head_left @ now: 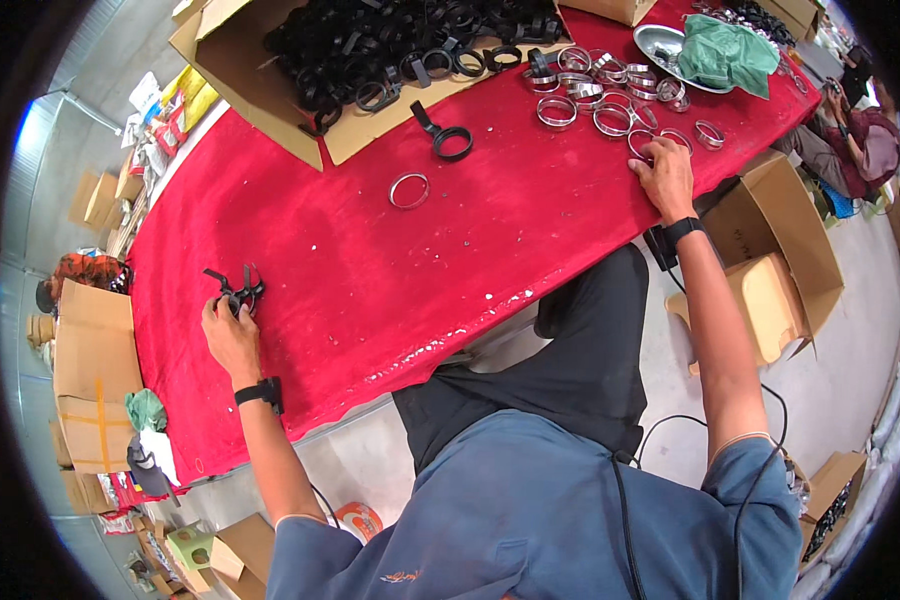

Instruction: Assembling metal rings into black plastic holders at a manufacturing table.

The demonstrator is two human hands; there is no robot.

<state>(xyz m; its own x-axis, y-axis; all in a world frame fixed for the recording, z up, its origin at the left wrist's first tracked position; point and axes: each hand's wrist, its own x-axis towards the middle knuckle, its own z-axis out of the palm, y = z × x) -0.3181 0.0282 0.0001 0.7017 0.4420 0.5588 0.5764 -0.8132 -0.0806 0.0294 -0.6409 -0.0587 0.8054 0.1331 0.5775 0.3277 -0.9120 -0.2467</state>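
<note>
My left hand (232, 340) is closed round several black plastic ring pieces with tabs (242, 289), bunched at the left of the red-covered table. At the far right my right hand (666, 180) has its fingers closed on a shiny metal ring (638, 143), at the near edge of a loose heap of similar metal rings (613, 120). Between the hands, a single metal ring (392, 197) lies on the cloth. Just beyond it rests a black ring with a long tab (453, 144).
A cardboard box (232, 85) full of black ring pieces (400, 45) lies open at the far side. Behind the metal rings sits a metal dish (660, 45) with a green bag (727, 55). An open carton (785, 215) stands beside a stool (760, 310) at right. Two people work farther off.
</note>
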